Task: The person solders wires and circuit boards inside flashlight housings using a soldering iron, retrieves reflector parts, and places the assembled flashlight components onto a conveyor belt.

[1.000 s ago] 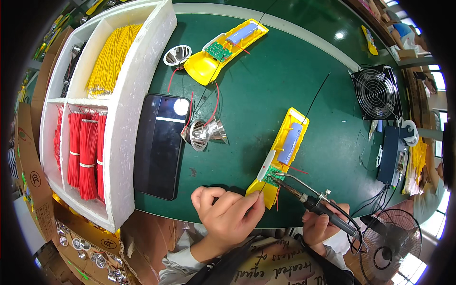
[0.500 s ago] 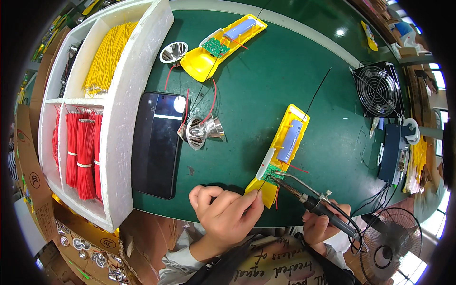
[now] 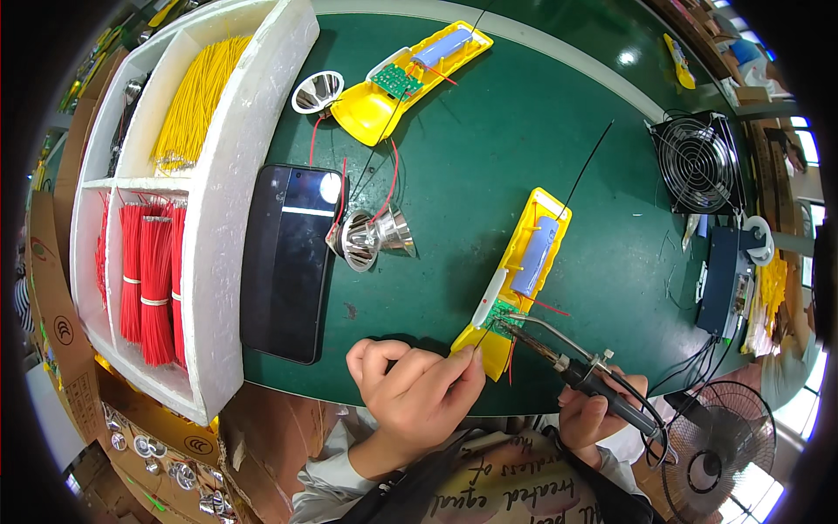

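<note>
A yellow plastic half-shell (image 3: 494, 348) lies at an angle on the bench, with a blue-violet cylindrical battery (image 3: 535, 256) and a small green circuit board (image 3: 501, 314) in it. My left hand (image 3: 417, 389) pinches a thin black wire (image 3: 482, 339) between thumb and forefinger, its far end at the board. In my right hand (image 3: 587, 421) is a soldering iron (image 3: 602, 390), its tip at the board beside the wire. A curved metal tube (image 3: 546, 329) clamped to the iron ends near the tip. Whether the wire touches its pad is too small to tell.
To the left are a black phone (image 3: 288, 262) and a white foam box (image 3: 218, 218) of red wires (image 3: 157, 288) and yellow wires (image 3: 201, 100). Silver reflectors (image 3: 360, 240) and another yellow shell (image 3: 362, 122) lie farther back. A square fan (image 3: 697, 163) and dark blue box (image 3: 720, 279) stand right.
The view has shifted very slightly. Both hands, the soldering iron and the black wire keep nearly the same place at the board.
</note>
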Tool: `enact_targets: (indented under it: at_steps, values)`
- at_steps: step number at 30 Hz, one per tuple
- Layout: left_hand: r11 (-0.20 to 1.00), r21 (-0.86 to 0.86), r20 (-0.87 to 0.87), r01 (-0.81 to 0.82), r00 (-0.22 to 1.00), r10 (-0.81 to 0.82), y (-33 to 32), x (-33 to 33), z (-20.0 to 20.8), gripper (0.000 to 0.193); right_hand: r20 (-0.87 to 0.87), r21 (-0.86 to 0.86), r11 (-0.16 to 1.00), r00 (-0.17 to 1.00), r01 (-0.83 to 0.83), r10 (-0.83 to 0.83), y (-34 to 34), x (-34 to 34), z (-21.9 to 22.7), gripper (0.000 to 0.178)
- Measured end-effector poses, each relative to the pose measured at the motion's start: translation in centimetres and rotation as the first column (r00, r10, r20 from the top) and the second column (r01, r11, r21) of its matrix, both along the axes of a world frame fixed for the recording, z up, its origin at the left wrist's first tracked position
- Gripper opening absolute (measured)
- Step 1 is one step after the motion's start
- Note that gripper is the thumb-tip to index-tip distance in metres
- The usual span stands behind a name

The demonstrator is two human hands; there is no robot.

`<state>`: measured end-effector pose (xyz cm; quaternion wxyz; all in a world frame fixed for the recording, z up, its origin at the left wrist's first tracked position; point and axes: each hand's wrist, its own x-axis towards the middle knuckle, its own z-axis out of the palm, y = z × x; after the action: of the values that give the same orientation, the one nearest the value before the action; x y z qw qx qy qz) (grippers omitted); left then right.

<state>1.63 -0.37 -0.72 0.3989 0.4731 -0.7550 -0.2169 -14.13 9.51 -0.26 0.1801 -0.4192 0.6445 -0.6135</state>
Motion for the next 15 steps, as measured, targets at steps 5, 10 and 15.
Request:
enact_targets:
  at_steps: [5, 10, 15]
  values:
    - [1.000, 0.004, 0.001, 0.006, 1.000, -0.006, -0.04, -0.04, 0.13, 0.016, -0.004, 0.006, 1.000, 1.000, 0.022, -0.022, 0.11, 0.02, 0.00, 0.030]
    - [1.000, 0.002, 0.000, 0.002, 1.000, -0.002, -0.01, -0.08, 0.07, 0.016, -0.048, 0.016, 1.000, 0.999, -0.007, 0.008, 0.23, -0.21, 0.13, 0.031]
    - [1.000, -0.005, -0.009, -0.020, 1.000, 0.020, 0.03, -0.16, 0.04, 0.016, -0.097, -0.026, 1.000, 0.995, 0.009, -0.012, 0.29, 0.01, 0.70, 0.032]
